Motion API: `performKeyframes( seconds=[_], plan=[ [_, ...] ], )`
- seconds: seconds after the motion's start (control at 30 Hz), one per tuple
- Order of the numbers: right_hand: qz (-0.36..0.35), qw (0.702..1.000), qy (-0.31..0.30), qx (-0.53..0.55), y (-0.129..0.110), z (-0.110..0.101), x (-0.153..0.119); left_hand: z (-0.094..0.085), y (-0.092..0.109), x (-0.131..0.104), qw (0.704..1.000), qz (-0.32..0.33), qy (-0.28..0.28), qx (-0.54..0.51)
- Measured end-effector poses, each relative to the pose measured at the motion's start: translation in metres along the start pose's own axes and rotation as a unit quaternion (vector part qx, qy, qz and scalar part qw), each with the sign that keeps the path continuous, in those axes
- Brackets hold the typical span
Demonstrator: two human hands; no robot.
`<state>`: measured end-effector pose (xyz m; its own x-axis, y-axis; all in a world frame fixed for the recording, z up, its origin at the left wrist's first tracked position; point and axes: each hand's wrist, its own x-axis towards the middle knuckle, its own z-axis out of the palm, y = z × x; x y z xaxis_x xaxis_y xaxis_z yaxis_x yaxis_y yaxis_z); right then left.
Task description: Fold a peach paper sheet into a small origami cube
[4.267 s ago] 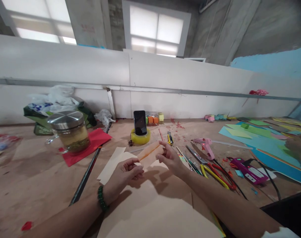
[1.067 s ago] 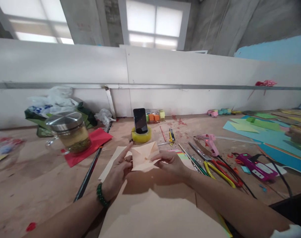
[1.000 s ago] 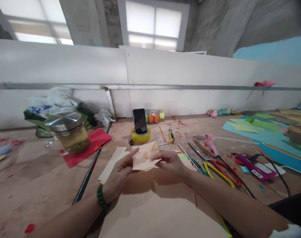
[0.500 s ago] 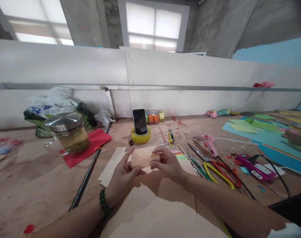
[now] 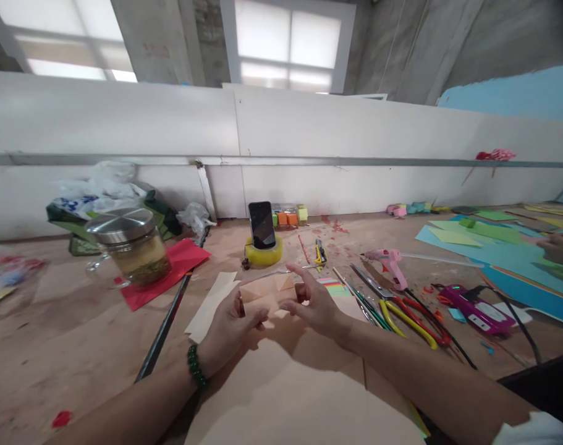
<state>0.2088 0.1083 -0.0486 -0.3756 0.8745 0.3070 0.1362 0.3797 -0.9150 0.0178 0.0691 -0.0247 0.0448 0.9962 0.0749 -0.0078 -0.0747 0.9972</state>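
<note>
A small folded piece of peach paper (image 5: 268,290) is held up between both hands, creases showing on its face. My left hand (image 5: 235,318) pinches its left end, thumb at the lower edge; a green bead bracelet is on that wrist. At the right end, my right hand (image 5: 316,304) grips the paper with its thumb in front, the index finger raised above the top edge. Large peach sheets (image 5: 300,395) lie below the hands, and peach strips (image 5: 211,306) lie to their left.
Beyond the hands, a phone (image 5: 262,225) leans on yellow tape (image 5: 264,253). A glass mug (image 5: 142,256) stands left on red paper (image 5: 188,256). Right lie scissors (image 5: 406,315), a pink glue gun (image 5: 392,269) and a purple power strip (image 5: 478,312). Another person's hand (image 5: 559,247) is far right.
The folded paper has tilted, showing more creased facets. My right index finger has lifted from its top edge, and my left fingers have moved lower behind the paper.
</note>
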Motion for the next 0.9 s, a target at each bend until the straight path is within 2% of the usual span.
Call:
performKeyframes(
  seconds=[0.1, 0.3, 0.4, 0.5, 0.57, 0.63, 0.7, 0.77, 0.83, 0.9],
  plan=[
    [0.023, 0.999, 0.000, 0.036, -0.003, -0.002, 0.002, -0.001, 0.002, 0.001, 1.000, -0.002, -0.001, 0.002],
    [0.065, 0.989, -0.042, 0.123, -0.007, 0.000, 0.003, -0.005, 0.002, 0.005, 0.999, 0.001, 0.021, -0.027],
    [0.054, 0.988, -0.076, 0.127, -0.012, -0.001, 0.001, -0.007, 0.000, 0.006, 0.999, 0.007, 0.031, -0.028],
    [0.029, 0.983, -0.098, 0.151, -0.017, -0.006, 0.000, -0.008, -0.001, 0.005, 1.000, 0.004, -0.012, 0.005],
    [0.050, 0.977, -0.103, 0.180, -0.018, -0.008, 0.001, -0.007, -0.002, 0.003, 0.999, -0.004, -0.051, 0.018],
    [0.088, 0.972, -0.106, 0.190, -0.014, -0.006, 0.003, -0.007, -0.004, 0.002, 0.998, -0.002, -0.062, 0.016],
    [0.105, 0.974, -0.086, 0.183, -0.008, -0.003, 0.005, -0.007, -0.007, 0.003, 0.999, 0.004, -0.044, 0.005],
    [0.094, 0.980, -0.039, 0.173, -0.003, 0.000, 0.008, -0.007, -0.010, 0.004, 1.000, 0.009, -0.022, -0.001],
    [0.060, 0.988, 0.021, 0.142, 0.000, 0.002, 0.008, -0.007, -0.013, 0.003, 1.000, 0.019, -0.012, 0.012],
    [0.008, 0.996, 0.067, 0.061, -0.001, 0.003, 0.006, -0.005, -0.014, 0.001, 0.998, 0.032, -0.016, 0.042]
  ],
)
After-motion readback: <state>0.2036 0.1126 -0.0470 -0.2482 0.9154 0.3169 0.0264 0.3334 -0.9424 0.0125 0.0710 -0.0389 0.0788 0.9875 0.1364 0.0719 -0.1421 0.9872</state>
